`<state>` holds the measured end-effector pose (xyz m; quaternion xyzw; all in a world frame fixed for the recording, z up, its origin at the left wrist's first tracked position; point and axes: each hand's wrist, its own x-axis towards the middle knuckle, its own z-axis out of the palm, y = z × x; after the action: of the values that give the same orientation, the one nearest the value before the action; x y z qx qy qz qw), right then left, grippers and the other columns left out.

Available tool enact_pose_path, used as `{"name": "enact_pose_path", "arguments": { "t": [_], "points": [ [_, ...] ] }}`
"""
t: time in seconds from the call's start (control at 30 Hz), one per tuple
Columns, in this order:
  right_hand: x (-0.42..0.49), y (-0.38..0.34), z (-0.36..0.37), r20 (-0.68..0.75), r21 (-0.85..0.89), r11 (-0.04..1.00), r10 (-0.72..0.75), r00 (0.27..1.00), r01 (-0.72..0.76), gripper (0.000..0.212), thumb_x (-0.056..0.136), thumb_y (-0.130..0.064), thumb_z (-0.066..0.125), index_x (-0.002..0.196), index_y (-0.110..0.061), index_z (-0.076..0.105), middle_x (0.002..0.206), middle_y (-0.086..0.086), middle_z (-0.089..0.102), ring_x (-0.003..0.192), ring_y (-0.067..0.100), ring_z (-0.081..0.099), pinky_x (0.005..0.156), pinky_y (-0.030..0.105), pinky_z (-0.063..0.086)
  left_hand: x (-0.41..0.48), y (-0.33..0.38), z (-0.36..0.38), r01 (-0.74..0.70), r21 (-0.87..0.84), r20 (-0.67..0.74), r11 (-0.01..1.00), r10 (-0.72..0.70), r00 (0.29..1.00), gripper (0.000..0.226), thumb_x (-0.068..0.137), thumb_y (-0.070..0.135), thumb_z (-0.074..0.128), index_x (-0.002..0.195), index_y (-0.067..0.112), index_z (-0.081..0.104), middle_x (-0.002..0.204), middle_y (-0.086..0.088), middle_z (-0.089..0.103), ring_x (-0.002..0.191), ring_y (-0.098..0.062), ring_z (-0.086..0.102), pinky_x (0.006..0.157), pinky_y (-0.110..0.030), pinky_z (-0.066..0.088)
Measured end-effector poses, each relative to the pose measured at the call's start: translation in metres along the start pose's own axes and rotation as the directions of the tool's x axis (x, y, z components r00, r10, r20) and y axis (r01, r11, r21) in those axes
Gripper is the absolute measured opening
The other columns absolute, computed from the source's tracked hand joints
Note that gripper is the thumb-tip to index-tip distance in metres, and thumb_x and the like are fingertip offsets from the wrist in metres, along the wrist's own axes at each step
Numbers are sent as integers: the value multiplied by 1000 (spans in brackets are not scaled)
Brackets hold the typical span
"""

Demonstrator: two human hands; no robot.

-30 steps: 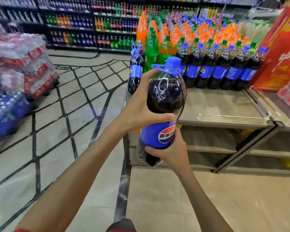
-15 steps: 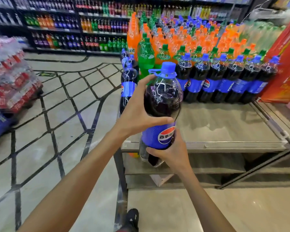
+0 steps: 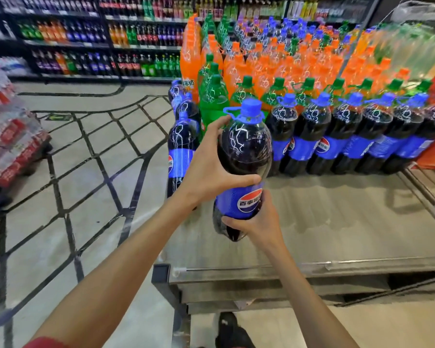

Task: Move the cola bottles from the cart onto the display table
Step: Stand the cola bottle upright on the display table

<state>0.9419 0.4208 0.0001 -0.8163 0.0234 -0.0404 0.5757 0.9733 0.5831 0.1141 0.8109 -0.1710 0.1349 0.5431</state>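
1. Since half a second ago, your cola bottle has come farther over the tabletop, held clear of it.
2. Fingers gripping: left hand at the shoulder, right hand at the base.
3. Judged full, heavy and slick: keep supporting underneath.

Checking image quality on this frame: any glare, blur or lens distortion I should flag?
Head view: web-like glare streaks on the held cola bottle and the cola row behind it; left hand, right hand and label sharp; back shelves and water packs smeared; floor lines bowed by the wide-angle lens; soft shadows on the display table.
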Motion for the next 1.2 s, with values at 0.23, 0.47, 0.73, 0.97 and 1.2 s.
{"name": "enact_pose_path", "arguments": {
  "t": [0.23,0.47,0.73,0.97,1.2],
  "points": [
    [94,29,-7,52,-10,1000,-21,998,21,94,48,-26,102,125,-25,49,110,-15,69,96,-7,64,75,11,49,70,-44,29,54,45,-41,998,-52,998,107,51,31,101,138,28,38,133,13,55,121,6,54,105,-19,43],
    [166,56,-5,102,-52,998,-22,995,27,94,48,-34,101,125,-26,48,109,-15,70,96,-5,65,79,16,52,117,-83,50,91,88,-76,992,-85,993,110,50,35,100,140,27,37,131,23,51,122,6,52,106,-22,43],
    [210,83,8,113,-55,998,11,993,-5,97,47,-40,101,126,-25,47,110,-16,69,97,-9,63,75,5,45,145,-118,62,142,133,-57,981,-135,989,111,50,35,100,141,23,37,132,21,53,123,5,52,108,-33,45],
    [228,103,16,43,-37,998,44,998,-43,98,44,-42,100,126,-27,48,114,-14,69,104,1,66,89,29,55,160,-139,70,165,163,21,973,-170,985,114,50,35,101,143,29,35,133,27,51,124,12,48,108,-29,44],
    [238,108,18,18,-65,997,42,999,-41,107,45,-40,101,135,-20,47,127,-8,62,113,3,61,97,22,50,170,-152,75,170,148,62,974,-181,982,113,51,36,100,142,32,34,133,31,48,125,15,46,110,-29,43]
  ]
}}
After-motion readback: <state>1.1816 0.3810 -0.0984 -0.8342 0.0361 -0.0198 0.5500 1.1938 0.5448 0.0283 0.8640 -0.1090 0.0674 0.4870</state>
